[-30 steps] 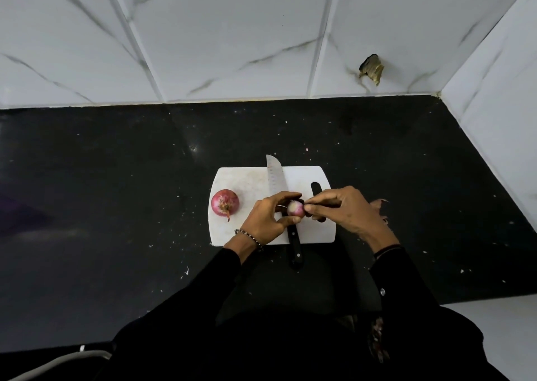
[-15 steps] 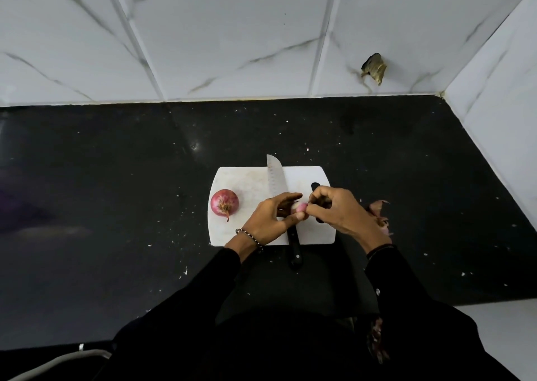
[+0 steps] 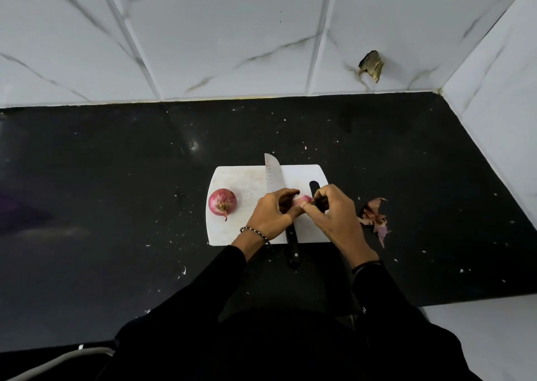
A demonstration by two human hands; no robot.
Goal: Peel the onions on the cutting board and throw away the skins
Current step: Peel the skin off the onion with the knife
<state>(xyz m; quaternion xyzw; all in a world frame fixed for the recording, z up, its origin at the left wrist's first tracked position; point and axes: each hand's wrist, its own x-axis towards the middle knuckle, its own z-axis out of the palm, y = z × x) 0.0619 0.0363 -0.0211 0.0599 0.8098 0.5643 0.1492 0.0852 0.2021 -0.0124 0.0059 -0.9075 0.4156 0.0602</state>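
Observation:
A white cutting board (image 3: 241, 177) lies on the black counter. A whole red onion (image 3: 222, 202) in its skin sits on the board's left side. My left hand (image 3: 271, 213) grips a small, partly peeled pink onion (image 3: 302, 200) above the board's middle. My right hand (image 3: 334, 215) pinches at that same onion from the right; its fingertips hide most of it. A pile of loose purple-brown onion skins (image 3: 374, 219) lies on the counter just right of the board.
A knife with a black handle (image 3: 293, 248) and steel blade (image 3: 272, 172) lies lengthwise on the board under my hands. The black counter (image 3: 116, 191) is flecked with small crumbs. White marble-tiled walls (image 3: 232, 37) stand behind and to the right.
My hands have closed tighter around the small onion, hiding more of it. The right hand shifted slightly left, so the skin pile on the counter shows fully.

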